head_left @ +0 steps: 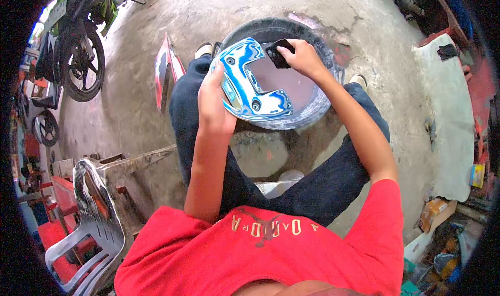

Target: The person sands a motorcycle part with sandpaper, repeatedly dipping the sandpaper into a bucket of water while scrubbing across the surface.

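Note:
My left hand [214, 99] grips the left side of a glossy blue and white U-shaped plastic panel [237, 79], which has two round holes with dark fittings. The panel is held over the left part of a round dark basin [312, 116] with cloudy greyish water [286, 85] in it. In my right hand [302, 57], a black pad [278, 53] is pinched between thumb and fingers, above the water near the panel's upper arm. A small gap shows between pad and panel. Whether the pad is cloth or sandpaper I cannot make out.
A red and white pointed panel [167, 69] lies on the concrete floor [135, 98] to the left. Motorcycles stand at upper left, one front wheel [83, 61] close by. A plastic chair [99, 212] is at lower left. A pale long panel [448, 124] runs along the right side.

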The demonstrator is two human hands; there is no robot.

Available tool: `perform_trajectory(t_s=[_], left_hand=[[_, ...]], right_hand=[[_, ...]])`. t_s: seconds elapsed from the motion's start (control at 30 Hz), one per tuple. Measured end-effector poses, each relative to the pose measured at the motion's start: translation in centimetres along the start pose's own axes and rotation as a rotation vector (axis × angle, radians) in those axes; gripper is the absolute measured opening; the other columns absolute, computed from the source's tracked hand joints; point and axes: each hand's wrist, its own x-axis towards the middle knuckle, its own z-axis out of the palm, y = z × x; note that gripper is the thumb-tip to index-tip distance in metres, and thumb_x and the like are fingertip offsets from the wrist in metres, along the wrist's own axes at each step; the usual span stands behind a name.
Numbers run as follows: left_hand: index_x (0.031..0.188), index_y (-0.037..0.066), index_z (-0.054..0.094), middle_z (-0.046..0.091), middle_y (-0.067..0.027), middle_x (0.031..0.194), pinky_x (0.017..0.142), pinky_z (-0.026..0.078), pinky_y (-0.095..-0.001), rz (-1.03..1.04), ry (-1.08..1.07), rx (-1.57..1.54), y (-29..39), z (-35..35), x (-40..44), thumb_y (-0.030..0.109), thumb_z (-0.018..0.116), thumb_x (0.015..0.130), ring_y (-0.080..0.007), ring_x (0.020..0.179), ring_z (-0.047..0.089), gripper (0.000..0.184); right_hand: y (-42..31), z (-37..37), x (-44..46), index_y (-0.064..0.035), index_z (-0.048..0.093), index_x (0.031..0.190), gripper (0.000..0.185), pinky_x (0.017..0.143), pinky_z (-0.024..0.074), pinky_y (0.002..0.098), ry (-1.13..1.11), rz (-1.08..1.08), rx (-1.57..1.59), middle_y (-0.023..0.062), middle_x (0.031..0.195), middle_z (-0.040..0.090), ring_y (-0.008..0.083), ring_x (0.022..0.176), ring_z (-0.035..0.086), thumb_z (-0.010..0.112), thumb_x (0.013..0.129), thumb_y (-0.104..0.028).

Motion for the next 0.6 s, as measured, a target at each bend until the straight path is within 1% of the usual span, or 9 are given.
perform_trajectory(t_s=[0.07, 0.2, 0.23, 0.33, 0.4, 0.43, 0.53, 0.57, 0.6], left_hand=[[0.133, -0.002, 0.052, 0.064, -0.0158, 0.129, 0.104, 0.049, -0.0406, 0.015, 0.003, -0.033, 0.4, -0.4, 0.0, 0.021, 0.041, 0.106, -0.0259, 0.116, 0.064, 0.037], [0.133, -0.002, 0.052, 0.064, -0.0158, 0.129, 0.104, 0.049, -0.0408, 0.001, 0.005, -0.067, 0.9, -1.5, 0.3, 0.021, 0.041, 0.106, -0.0261, 0.116, 0.064, 0.037], [0.133, -0.002, 0.052, 0.064, -0.0156, 0.129, 0.104, 0.049, -0.041, 0.003, -0.015, -0.082, 1.0, -1.7, 0.3, 0.021, 0.042, 0.106, -0.0263, 0.116, 0.064, 0.037], [0.14, -0.005, 0.048, 0.059, -0.0182, 0.137, 0.11, 0.043, -0.0429, 0.017, 0.003, -0.073, 1.4, -2.0, 0.3, 0.022, 0.041, 0.106, -0.0291, 0.125, 0.058, 0.044], [0.137, -0.005, 0.05, 0.061, -0.0184, 0.133, 0.107, 0.046, -0.0427, 0.035, 0.03, -0.064, 1.2, -1.7, 0.2, 0.023, 0.041, 0.106, -0.0286, 0.121, 0.061, 0.043], [0.136, -0.005, 0.051, 0.062, -0.0182, 0.132, 0.106, 0.047, -0.0425, 0.034, 0.029, -0.061, 1.3, -1.7, 0.2, 0.023, 0.041, 0.106, -0.0283, 0.119, 0.062, 0.042], [0.134, -0.004, 0.052, 0.064, -0.0176, 0.128, 0.103, 0.049, -0.0412, 0.024, 0.062, -0.041, 1.7, -1.2, 0.0, 0.022, 0.043, 0.106, -0.0272, 0.114, 0.065, 0.04], [0.134, -0.004, 0.053, 0.064, -0.0174, 0.128, 0.102, 0.049, -0.0409, 0.012, 0.074, -0.041, 1.7, -1.0, 0.0, 0.022, 0.043, 0.106, -0.0269, 0.114, 0.065, 0.04], [0.134, -0.004, 0.053, 0.064, -0.0171, 0.128, 0.102, 0.05, -0.0406, 0.002, 0.087, -0.044, 2.0, -1.1, -0.2, 0.022, 0.043, 0.105, -0.0267, 0.113, 0.065, 0.039]], right_hand=[[0.9, 0.8, 0.1, -0.0035, 0.073, 0.106, 0.036, 0.088, 0.0531, 0.0465, -0.093, 0.07, 0.027, 0.0246, 0.101, 0.071, 0.0416, 0.099, 0.068, 0.068, 0.087, -0.033], [3.3, 2.5, 0.1, -0.0064, 0.073, 0.106, 0.034, 0.089, 0.0536, 0.0456, -0.14, 0.042, -0.042, 0.0226, 0.103, 0.072, 0.0402, 0.099, 0.069, 0.07, 0.084, -0.033], [4.1, 2.9, 0.0, -0.0075, 0.073, 0.105, 0.032, 0.088, 0.0541, 0.0463, -0.17, 0.027, -0.134, 0.0224, 0.102, 0.072, 0.04, 0.097, 0.069, 0.069, 0.085, -0.031], [7.0, 4.1, 0.0, -0.0103, 0.071, 0.102, 0.023, 0.084, 0.0554, 0.0486, -0.248, -0.011, -0.388, 0.0215, 0.098, 0.072, 0.0394, 0.093, 0.07, 0.066, 0.085, -0.025], [9.7, 5.7, -0.2, -0.0115, 0.069, 0.098, 0.018, 0.081, 0.0561, 0.0502, -0.286, -0.031, -0.527, 0.0209, 0.094, 0.072, 0.0391, 0.09, 0.071, 0.064, 0.085, -0.021], [10.9, 6.6, -0.7, -0.0089, 0.066, 0.096, 0.015, 0.077, 0.0564, 0.0525, -0.28, -0.038, -0.536, 0.0208, 0.09, 0.072, 0.0408, 0.087, 0.071, 0.06, 0.086, -0.017], [14.4, 11.2, -2.6, -0.0088, 0.064, 0.095, 0.014, 0.077, 0.0553, 0.0519, -0.172, 0.068, -0.565, 0.0201, 0.09, 0.072, 0.0406, 0.086, 0.069, 0.062, 0.082, -0.014], [16.1, 13.0, -3.5, -0.0054, 0.061, 0.101, 0.017, 0.074, 0.0559, 0.0558, -0.199, 0.06, -0.551, 0.021, 0.092, 0.072, 0.0423, 0.085, 0.071, 0.055, 0.089, -0.016], [16.5, 14.4, -4.2, -0.0059, 0.062, 0.101, 0.017, 0.075, 0.0561, 0.0553, -0.222, 0.102, -0.534, 0.0208, 0.093, 0.072, 0.0419, 0.086, 0.071, 0.055, 0.089, -0.015]])
